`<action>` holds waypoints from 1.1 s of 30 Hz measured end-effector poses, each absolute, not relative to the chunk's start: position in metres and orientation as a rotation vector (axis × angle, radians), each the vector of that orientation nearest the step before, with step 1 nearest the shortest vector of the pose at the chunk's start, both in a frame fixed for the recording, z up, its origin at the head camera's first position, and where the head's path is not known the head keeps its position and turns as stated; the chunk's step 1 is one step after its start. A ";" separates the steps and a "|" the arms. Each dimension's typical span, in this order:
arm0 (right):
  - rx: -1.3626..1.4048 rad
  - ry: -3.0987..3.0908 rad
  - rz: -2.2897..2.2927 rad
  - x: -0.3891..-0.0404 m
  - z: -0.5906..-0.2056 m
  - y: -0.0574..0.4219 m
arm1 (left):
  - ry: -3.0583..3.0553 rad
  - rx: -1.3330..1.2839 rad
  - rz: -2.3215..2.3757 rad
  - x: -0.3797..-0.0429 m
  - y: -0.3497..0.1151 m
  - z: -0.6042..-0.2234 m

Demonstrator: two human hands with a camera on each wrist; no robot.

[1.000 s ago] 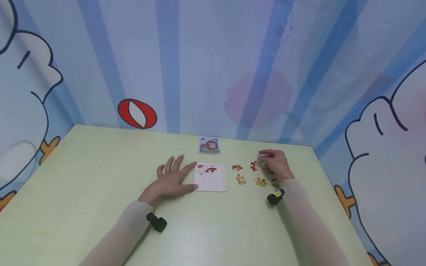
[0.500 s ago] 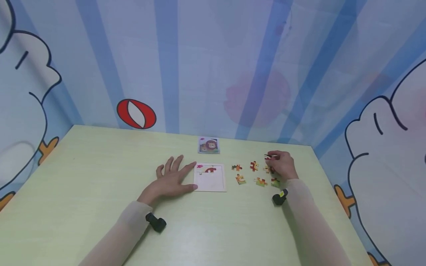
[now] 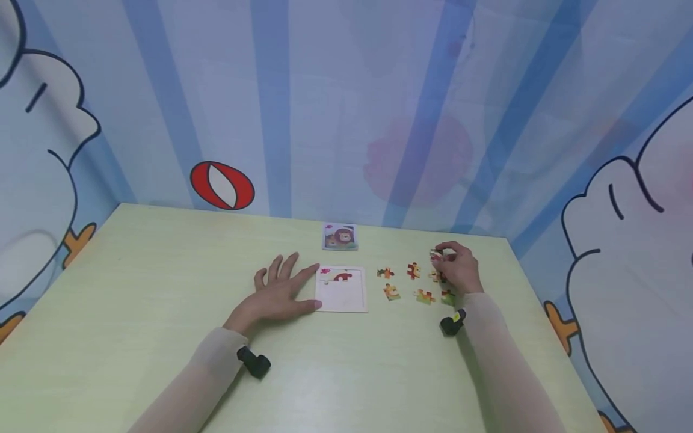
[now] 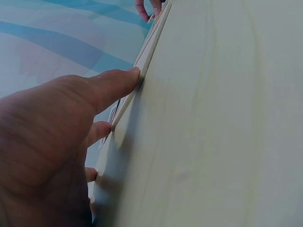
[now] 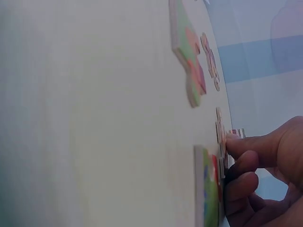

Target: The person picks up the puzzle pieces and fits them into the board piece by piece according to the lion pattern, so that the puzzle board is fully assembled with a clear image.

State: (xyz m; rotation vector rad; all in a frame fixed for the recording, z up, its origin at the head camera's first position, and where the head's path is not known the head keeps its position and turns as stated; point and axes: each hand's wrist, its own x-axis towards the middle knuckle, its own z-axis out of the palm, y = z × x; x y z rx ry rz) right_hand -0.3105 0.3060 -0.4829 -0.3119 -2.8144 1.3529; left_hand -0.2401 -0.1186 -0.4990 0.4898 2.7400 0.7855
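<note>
My left hand (image 3: pixel 277 297) lies with fingers spread beside a square puzzle tray (image 3: pixel 342 297), thumb and index fingertip touching its left edge. In the tray's upper left sit joined pieces (image 3: pixel 342 276) with pink and dark red print. At the right, my right hand (image 3: pixel 461 268) pinches a puzzle piece (image 3: pixel 435 254) between thumb and fingertips; its striped edge shows in the right wrist view. Under that hand a piece (image 3: pixel 434 275) is partly covered. The left wrist view shows the left thumb (image 4: pixel 116 85) against the tray's side.
Several loose pieces lie between tray and right hand, among them a lion-face piece (image 3: pixel 414 270), a green-edged piece (image 3: pixel 425 296) and an orange piece (image 3: pixel 391 292). A lion picture card (image 3: pixel 340 237) lies behind the tray. A printed curtain (image 3: pixel 335 120) hangs behind the table (image 3: pixel 162 264).
My right hand has moved a little to the right with the pinched piece, whose printed side has turned into view. The left hand has stayed at the tray.
</note>
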 end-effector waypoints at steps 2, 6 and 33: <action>-0.313 -2.791 1.364 -0.310 -0.483 0.306 | 2.744 0.493 0.791 -0.239 -0.118 -0.498; -0.340 -2.753 1.390 -0.308 -0.483 0.307 | 2.744 0.497 0.799 -0.239 -0.118 -0.498; -0.161 -2.700 1.767 -0.291 -0.453 0.257 | 2.744 0.485 0.771 -0.243 -0.119 -0.502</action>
